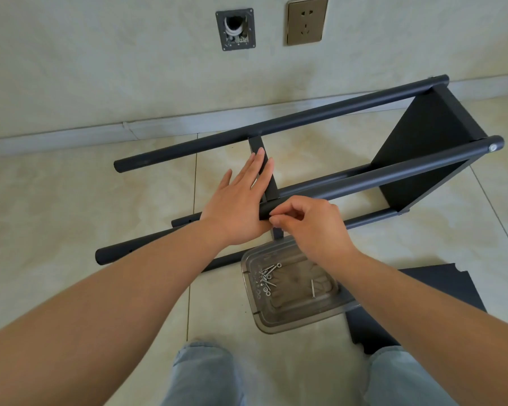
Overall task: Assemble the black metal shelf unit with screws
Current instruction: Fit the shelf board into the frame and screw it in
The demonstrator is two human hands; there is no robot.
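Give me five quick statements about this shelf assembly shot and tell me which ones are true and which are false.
1. The left hand lies flat, fingers straight, on the narrow black shelf panel. True.
2. The right hand is reaching into the tray for a screw. False: it is above the tray, fingertips pinched at the near black tube.
3. Loose screws and washers lie in a clear plastic tray on the floor. True.
4. The shelf frame stands upright against the wall. False: it lies on its side on the tiled floor.
5. Both wall fittings have cover plates. False: the gold socket has one; the box beside it is open.
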